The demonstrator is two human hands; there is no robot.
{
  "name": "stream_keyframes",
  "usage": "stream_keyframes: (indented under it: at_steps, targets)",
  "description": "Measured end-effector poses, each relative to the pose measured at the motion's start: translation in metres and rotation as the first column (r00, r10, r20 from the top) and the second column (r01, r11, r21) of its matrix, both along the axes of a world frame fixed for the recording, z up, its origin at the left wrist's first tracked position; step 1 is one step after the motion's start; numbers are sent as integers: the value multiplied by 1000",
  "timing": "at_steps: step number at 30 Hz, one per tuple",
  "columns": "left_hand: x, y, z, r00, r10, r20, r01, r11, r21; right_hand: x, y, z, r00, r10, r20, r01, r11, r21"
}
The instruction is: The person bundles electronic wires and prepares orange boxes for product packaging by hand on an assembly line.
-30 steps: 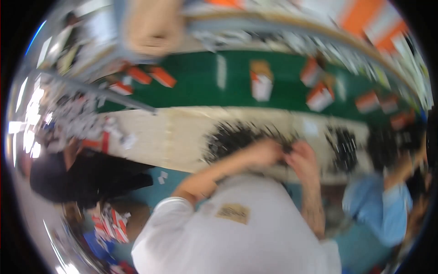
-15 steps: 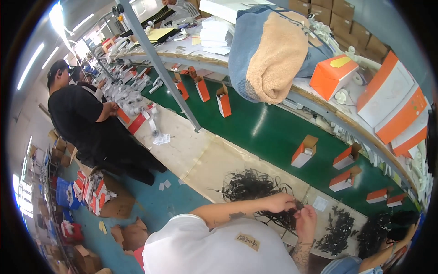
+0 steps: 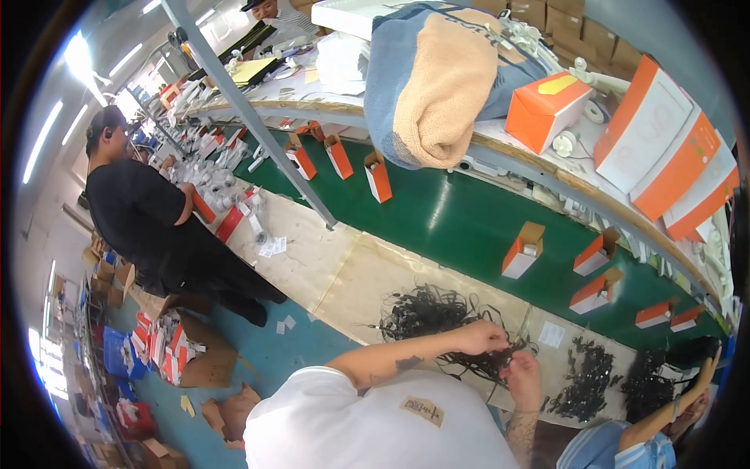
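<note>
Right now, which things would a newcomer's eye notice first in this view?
Probably the bulky peach-and-blue cloth at the upper middle, draped over the shelf's edge. Next, the green strip below, with orange-and-white boxes. Then both hands, right of lower middle, at tangled black cables on the pale table.

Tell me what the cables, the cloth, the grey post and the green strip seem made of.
Cables: likely plastic-sheathed, black, slightly shiny; they lie in thin loops with small glints.
Cloth: soft textile, matte; it drapes in thick folds.
Grey post: probably painted metal; slim and smooth-looking.
Green strip: perhaps plastic or rubber, glossy; it reflects a pale streak.
</note>
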State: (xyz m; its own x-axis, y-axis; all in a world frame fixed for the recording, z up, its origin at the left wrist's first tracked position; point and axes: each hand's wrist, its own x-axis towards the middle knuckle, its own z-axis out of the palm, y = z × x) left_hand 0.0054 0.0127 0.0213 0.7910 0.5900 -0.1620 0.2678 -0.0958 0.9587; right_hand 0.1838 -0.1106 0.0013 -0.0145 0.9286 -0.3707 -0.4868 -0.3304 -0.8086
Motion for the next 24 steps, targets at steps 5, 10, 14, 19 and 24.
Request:
stream_keyframes:
  at_steps: [5,10,14,19,24]
  targets:
    - [14,-28,0,996,12,-90,-51,898,-438,-18,10,5,915,-389,104,377,918,121]
    - [19,-25,-11,962,52,-268,35,951,307,-13,9,-13,499,-211,841,27,973,229]
    - [24,-9,1,983,44,-179,49,873,485,15,13,5,928,184,326,-162,982,-94]
    - [48,-5,-14,983,93,-160,-136,951,-277,32,5,-6,984,-96,-148,89,994,-56]
    - [68,-5,-15,957,202,-207,-287,755,-589,33,21,1,969,-180,168,163,980,109]
